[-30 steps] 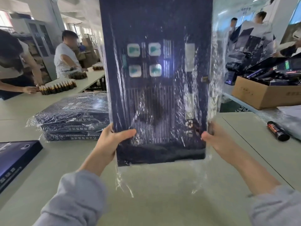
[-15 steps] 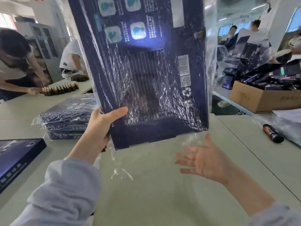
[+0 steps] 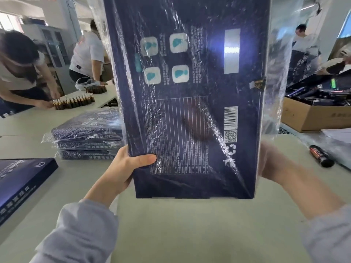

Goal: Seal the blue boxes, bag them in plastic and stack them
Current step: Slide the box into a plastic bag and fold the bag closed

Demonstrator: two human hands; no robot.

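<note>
**Blue box held upright inside its plastic bag**

The blue box [image 3: 190, 103] stands on end above the table [image 3: 180, 230], its printed back toward the camera and its lower edge clear of the surface. A clear plastic bag [image 3: 275, 76] covers its face and reaches past the right edge as loose, wrinkled film; whether the bag's mouth is above or below cannot be made out. Holding the box upright probably lets its weight settle it into the bag.

The left hand [image 3: 125, 168] clamps the lower left corner, thumb across the front, fingers hidden behind. The right hand [image 3: 273, 164] is at the lower right edge, blurred and seen through the film; it appears to close on the box's side, but I cannot tell how firmly. A hand on each side keeps the slippery film from sliding.

Just left, the stack of bagged boxes [image 3: 85, 135] lies flat on the table, likely where this one goes. Nearer the left edge lies an unbagged box [image 3: 20, 183]. To the right are a small dark cylinder [image 3: 321, 156] and a cardboard carton [image 3: 313, 116] of dark items. Beyond, other workers line up brown vials [image 3: 74, 102].
</note>
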